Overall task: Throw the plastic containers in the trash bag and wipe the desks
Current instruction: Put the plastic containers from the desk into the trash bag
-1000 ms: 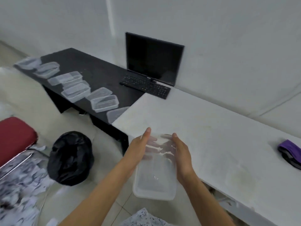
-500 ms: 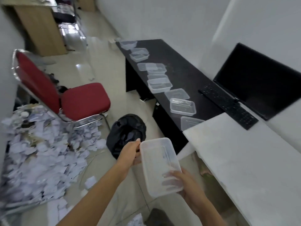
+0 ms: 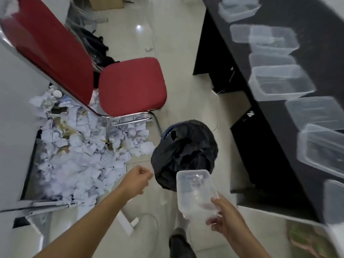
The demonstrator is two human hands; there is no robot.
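left hand (image 3: 138, 180) is off the clear box (image 3: 193, 190) now & sits just beside the black trash bag (image 3: 184, 151), fingers curled in, nothing in it. only the right hand (image 3: 228, 223) grips the box, by its near end. box is up in the air, far end over the bag's near edge. bag is on the floor btw the red chair (image 3: 130, 86) & the black desk (image 3: 309, 17). more clear boxes (image 3: 281, 82) sit in a row on that desk. lots of torn paper (image 3: 80, 157) lies under the chair.
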